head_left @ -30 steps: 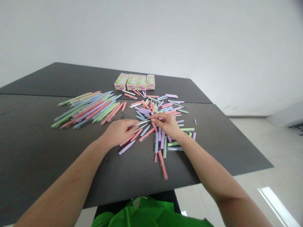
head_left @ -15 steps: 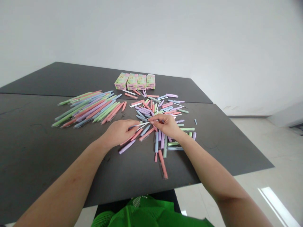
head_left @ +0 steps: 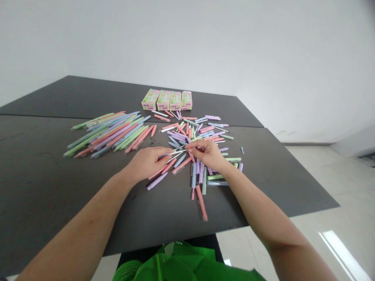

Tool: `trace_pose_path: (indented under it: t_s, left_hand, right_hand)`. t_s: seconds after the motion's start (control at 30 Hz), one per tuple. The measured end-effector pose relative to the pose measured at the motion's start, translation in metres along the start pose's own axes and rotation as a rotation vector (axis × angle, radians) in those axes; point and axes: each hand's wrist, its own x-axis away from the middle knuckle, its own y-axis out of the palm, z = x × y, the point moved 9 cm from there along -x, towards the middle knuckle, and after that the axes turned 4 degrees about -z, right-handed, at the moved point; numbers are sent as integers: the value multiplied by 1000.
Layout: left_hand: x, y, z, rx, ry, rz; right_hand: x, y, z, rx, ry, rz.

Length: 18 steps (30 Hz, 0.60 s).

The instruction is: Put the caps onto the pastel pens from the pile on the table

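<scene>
Between my hands runs a thin white pen refill (head_left: 178, 152), nearly level, just above the scattered pen parts. Its left end is pinched in my left hand (head_left: 148, 160), where a bit of blue shows at the fingers. My right hand (head_left: 207, 154) has its thumb and forefinger closed at the right end; the very tip is hidden. Below and around the fingers lie pastel pen parts, among them a blue pointed piece (head_left: 179, 160), a red barrel (head_left: 182, 165) and a purple barrel (head_left: 157, 181).
A pile of long pastel pens (head_left: 113, 132) lies to the left. Four small pink-and-green boxes (head_left: 175, 100) stand in a row at the back. A small blue piece (head_left: 242, 150) sits apart on the right. The dark table (head_left: 158, 218) ends near my green top (head_left: 181, 265).
My right hand has shifted very slightly to the right along the refill. My left hand keeps its place, and the pens and boxes look the same.
</scene>
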Motion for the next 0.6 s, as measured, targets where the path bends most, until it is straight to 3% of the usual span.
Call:
trace_pose_path:
  t_s: [0.43,0.6]
  left_hand:
    - [0,7,7,-2,72,-42]
    - [-1,6,1,26,-34,-35]
  right_hand:
    - [0,19,5,-21,27,-59]
    - [-1,18,5,-27,27,-63]
